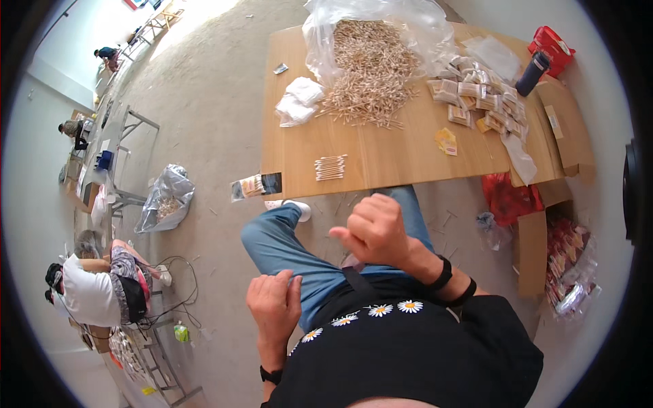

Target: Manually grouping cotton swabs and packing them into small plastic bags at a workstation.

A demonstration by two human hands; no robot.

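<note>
Pale wooden desk (408, 158), tan-and-white heap of cotton swabs (374, 71) on it. Left grip (274, 299) and right grip (374, 228) both curled mostly closed, can't tell if anything's inside. Row of white-tipped thin-stick swabs (330, 168) by the near edge: probably feather-light, stiff, snappable, so pinch mid-stick.

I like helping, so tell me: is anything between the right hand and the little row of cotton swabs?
Only the table's front edge lies between the right hand and the little row of cotton swabs. No other thing shows there. The hand's height is unclear.
</note>
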